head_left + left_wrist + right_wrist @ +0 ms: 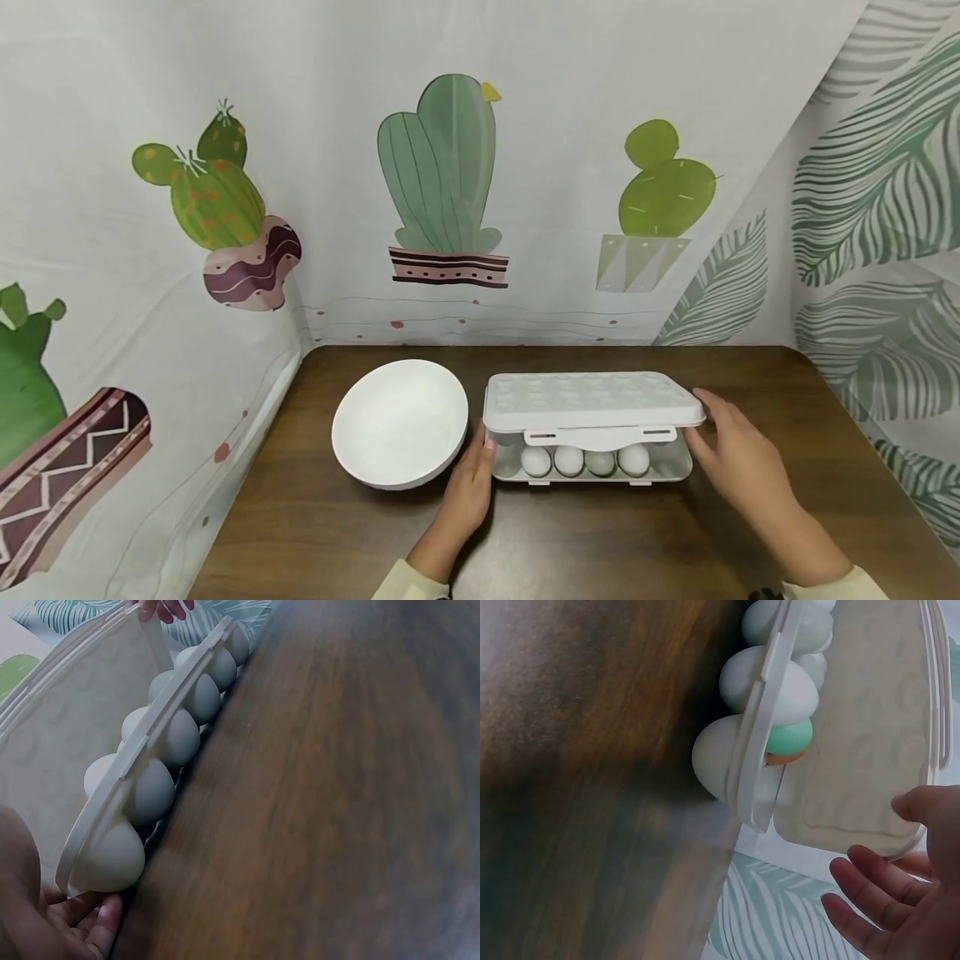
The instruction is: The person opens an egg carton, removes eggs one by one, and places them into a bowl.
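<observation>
A white plastic egg box (592, 479) lies on the table with its lid (588, 400) partly raised. White eggs (567, 461) sit in a row along its front, one of them greyish-green (600, 462). In the right wrist view a mint-green egg (791, 737) shows behind the front row, with something orange-brown under it. My left hand (471, 479) holds the left end of the box, its fingertips curled at the tray's corner. At the right end, my right hand (742, 454) pinches the lid's corner between thumb and forefinger; the other fingers are loosely bent.
A white bowl (401, 425) stands left of the egg box, close to my left hand. The dark wooden table (570, 550) reaches back to a hanging cloth (555, 167) printed with cacti. Leaf-patterned cloth (885, 192) hangs along the right side.
</observation>
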Motion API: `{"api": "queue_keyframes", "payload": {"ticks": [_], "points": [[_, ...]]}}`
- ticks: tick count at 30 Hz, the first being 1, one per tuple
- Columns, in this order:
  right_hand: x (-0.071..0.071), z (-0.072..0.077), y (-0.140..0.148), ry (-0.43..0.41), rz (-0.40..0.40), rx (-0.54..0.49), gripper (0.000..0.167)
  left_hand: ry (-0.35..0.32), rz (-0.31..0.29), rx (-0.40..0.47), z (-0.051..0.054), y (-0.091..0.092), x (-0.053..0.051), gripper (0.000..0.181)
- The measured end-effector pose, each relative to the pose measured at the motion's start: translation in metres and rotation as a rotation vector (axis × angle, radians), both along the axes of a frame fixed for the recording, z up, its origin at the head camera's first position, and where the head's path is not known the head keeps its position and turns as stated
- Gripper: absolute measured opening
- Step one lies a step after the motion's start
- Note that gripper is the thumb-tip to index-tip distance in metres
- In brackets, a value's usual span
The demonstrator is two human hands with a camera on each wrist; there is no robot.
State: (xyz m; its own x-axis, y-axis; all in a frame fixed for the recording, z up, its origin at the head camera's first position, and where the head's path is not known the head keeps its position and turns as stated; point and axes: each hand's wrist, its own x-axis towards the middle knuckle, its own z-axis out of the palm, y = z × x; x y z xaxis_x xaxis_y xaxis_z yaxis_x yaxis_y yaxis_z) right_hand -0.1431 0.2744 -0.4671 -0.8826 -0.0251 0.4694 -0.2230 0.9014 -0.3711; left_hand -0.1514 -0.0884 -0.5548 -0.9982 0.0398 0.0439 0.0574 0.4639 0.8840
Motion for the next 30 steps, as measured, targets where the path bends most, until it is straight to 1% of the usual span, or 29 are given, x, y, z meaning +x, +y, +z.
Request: {"api": "queue_keyframes", "payload": {"ticks": [4,13,18,21,25,30], "points": [[-0.002,0.0,0.001,0.016,0.008,-0.025,0.051,0.004,-0.003,-0.01,-0.001,0.0,-0.001,0.06],[-0.006,0.0,0.001,0.109,0.017,-0.029,0.044,0.023,-0.035,0.0,-0.001,-0.002,-0.001,0.055],[-0.01,0.002,0.001,0.113,0.006,-0.06,0.042,0.015,-0.041,0.009,-0.001,-0.002,0.0,0.056],[-0.012,0.004,0.002,0.118,0.004,-0.073,0.041,0.028,-0.045,0.001,-0.002,-0.002,-0.001,0.056],[-0.017,0.005,0.003,0.157,0.011,-0.074,0.04,0.036,-0.051,-0.006,-0.002,-0.002,-0.001,0.057],[-0.023,0.004,0.005,0.208,0.019,-0.069,0.041,0.012,-0.055,0.0,0.0,-0.002,0.0,0.058]]}}
